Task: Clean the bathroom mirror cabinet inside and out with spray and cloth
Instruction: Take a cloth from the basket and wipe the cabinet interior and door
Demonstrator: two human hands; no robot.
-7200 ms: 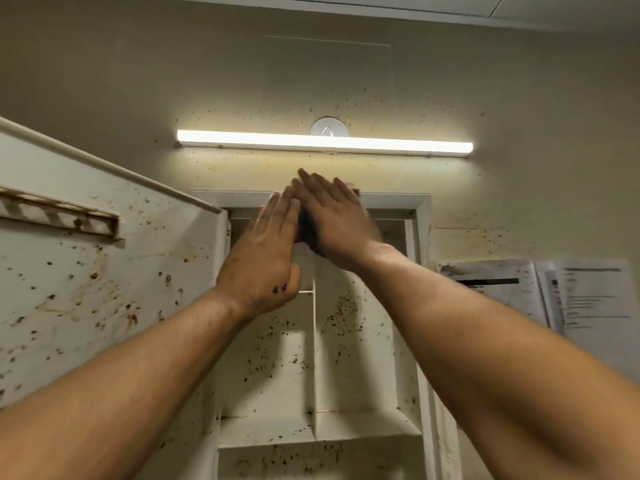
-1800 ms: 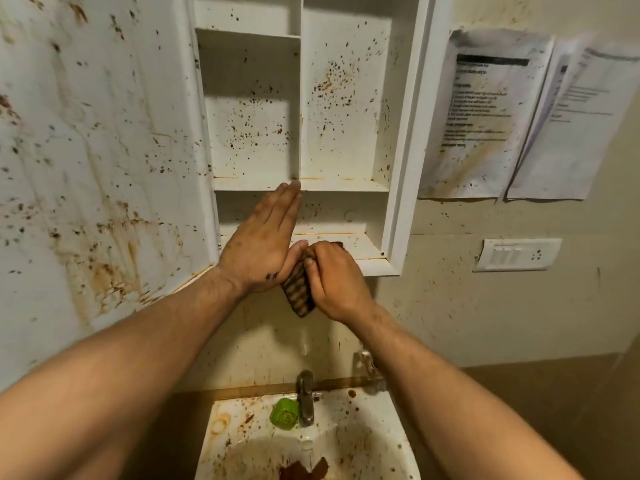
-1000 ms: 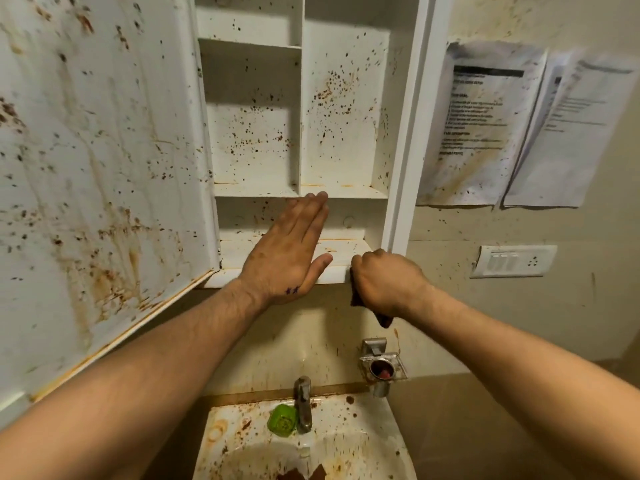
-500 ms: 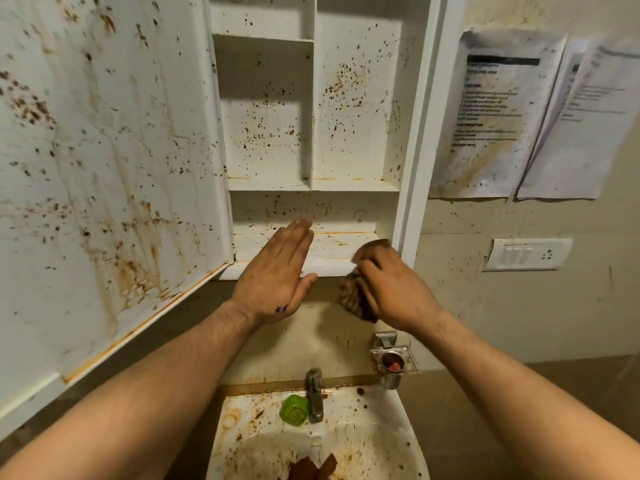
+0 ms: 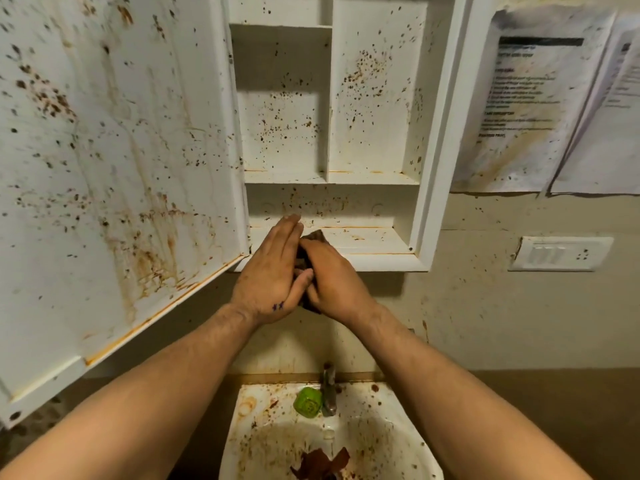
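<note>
The white mirror cabinet [image 5: 440, 140] hangs open, its shelves and back speckled with brown stains. Its door [image 5: 114, 168] swings out to the left, streaked with rust-coloured marks. My right hand [image 5: 332, 282] grips a dark brown cloth [image 5: 313, 237] in front of the cabinet's bottom ledge. My left hand [image 5: 273, 271] has straight fingers and lies flat against the cloth and the right hand. Most of the cloth is hidden between the two hands. No spray bottle is in sight.
Below is a stained white sink [image 5: 391, 438] with a metal tap [image 5: 329, 389], a green round object [image 5: 307, 405] beside it and a dark brown scrap [image 5: 322, 462] in the basin. Papers [image 5: 526, 109] and a white switch plate [image 5: 559, 252] are on the wall at right.
My right hand with the cloth has moved left from the ledge's right part to meet my left hand, which now presses flat against it. The view shifted slightly.
</note>
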